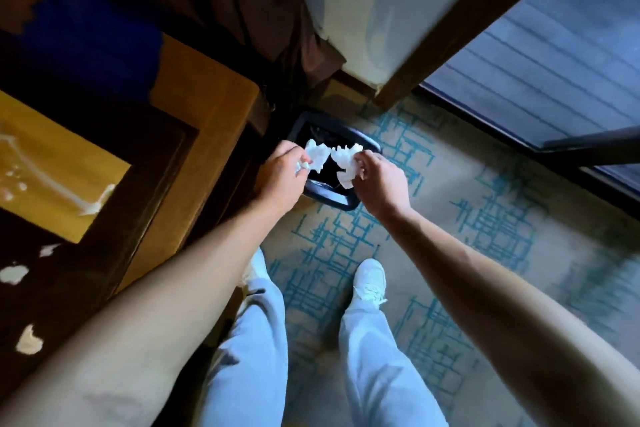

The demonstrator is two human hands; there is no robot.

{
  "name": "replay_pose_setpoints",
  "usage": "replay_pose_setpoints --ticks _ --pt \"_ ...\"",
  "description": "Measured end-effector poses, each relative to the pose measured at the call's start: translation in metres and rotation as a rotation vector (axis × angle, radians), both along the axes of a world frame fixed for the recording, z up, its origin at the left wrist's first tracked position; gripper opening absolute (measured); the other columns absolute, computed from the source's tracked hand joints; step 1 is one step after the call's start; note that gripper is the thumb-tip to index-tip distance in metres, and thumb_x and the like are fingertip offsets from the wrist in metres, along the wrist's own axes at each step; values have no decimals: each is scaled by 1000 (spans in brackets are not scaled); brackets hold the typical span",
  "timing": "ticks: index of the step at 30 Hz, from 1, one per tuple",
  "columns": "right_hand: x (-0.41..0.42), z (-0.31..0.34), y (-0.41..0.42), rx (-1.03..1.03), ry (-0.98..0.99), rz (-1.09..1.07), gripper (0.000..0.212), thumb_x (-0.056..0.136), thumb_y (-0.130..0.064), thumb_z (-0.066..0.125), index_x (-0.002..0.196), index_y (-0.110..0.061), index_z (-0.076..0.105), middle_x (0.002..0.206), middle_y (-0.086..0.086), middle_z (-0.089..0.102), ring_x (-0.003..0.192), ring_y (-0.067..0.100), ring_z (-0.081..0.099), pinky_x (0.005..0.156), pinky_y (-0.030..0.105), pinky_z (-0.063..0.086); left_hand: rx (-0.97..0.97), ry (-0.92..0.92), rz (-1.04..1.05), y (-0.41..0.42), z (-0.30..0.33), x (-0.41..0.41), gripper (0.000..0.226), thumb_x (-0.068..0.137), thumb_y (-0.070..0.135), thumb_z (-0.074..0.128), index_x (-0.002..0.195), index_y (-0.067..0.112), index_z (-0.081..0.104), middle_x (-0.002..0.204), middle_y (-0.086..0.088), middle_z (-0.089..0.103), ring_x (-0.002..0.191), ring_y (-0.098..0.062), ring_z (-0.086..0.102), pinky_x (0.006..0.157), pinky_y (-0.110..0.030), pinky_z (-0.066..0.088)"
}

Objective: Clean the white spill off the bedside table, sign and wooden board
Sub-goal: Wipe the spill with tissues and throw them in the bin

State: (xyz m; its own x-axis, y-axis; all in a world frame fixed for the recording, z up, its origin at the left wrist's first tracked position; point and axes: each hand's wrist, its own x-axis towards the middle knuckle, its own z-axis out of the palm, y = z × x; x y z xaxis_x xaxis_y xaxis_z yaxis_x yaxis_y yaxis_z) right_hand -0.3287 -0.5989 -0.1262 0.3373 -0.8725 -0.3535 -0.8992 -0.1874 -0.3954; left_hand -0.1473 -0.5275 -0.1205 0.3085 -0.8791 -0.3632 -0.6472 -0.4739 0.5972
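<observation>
Both arms reach forward and down over the black bin (332,199) on the carpet; the left hand (280,180) pinches one crumpled white tissue (317,153), the right hand (379,184) another (344,163); white spill (86,206) lies on the tabletop (207,80) to the left.

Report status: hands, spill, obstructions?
Left hand and right hand each grip a tissue wad over bin. Spill remains on table. Nothing obstructing.
</observation>
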Motion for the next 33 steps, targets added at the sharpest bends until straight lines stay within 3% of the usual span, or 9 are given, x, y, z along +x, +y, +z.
replay_pose_setpoints --ticks 4,9,12,14,17,22,25,31,33 --pt "9 -51 -9 -17 78 78 32 85 -17 56 115 -21 65 113 3 71 94 35 68 74 37 52 45 -64 -137 -24 -46 4 20 94 0 54 106 6 68 123 -13 59 105 -33 60 84 -35 46" --pt "16 -87 -23 -3 178 151 30 87 -19 56 116 -20 64 109 7 73 91 37 70 71 38 52 175 -155 -257 -43 -89 -5 25 100 5 44 115 13 63 128 -11 55 111 -34 57 80 -31 34" --pt "17 -97 -27 -16 188 200 29 85 -22 59 113 -21 64 102 7 75 87 37 72 68 37 52 199 -191 -274 -48 -105 -15 25 99 4 45 115 12 62 127 -13 57 109 -34 59 77 -30 34" --pt "19 -103 -28 -49 215 249 22 86 -25 59 107 -19 64 94 8 76 81 36 72 60 34 44 215 -210 -255 -49 -115 -18 22 98 7 46 112 10 63 123 -15 59 110 -37 59 75 -36 39" --pt "23 -105 -26 -64 246 313 20 87 -29 58 102 -19 66 92 7 76 81 34 73 59 32 41 252 -254 -354 -46 -121 -22 20 93 9 58 112 6 64 128 -15 54 125 -36 48 96 -46 45" --pt "27 -103 -26 -21 299 342 23 93 -26 57 111 -13 60 107 8 68 98 32 70 63 35 42 370 -229 -384 -54 -109 -25 43 93 18 62 134 6 53 156 -13 32 149 -34 25 117 -46 33" --pt "19 -98 -31 -39 289 333 21 93 -19 51 112 -12 59 107 8 66 99 31 67 67 38 50 394 -240 -425 -64 -100 -22 56 97 27 61 144 4 42 163 -15 24 153 -35 18 121 -45 27" --pt "8 -96 -24 -86 257 359 34 93 -41 58 116 -16 60 109 3 64 100 26 64 61 35 48 351 -216 -466 -60 -89 -19 80 96 44 61 157 9 24 168 -14 12 156 -35 12 123 -45 24" --pt "5 -93 -20 -78 258 378 42 93 -44 58 123 -16 59 117 4 63 106 27 61 66 37 51 322 -212 -474 -52 -87 -17 82 97 46 59 159 11 19 170 -12 6 157 -34 8 124 -45 22"
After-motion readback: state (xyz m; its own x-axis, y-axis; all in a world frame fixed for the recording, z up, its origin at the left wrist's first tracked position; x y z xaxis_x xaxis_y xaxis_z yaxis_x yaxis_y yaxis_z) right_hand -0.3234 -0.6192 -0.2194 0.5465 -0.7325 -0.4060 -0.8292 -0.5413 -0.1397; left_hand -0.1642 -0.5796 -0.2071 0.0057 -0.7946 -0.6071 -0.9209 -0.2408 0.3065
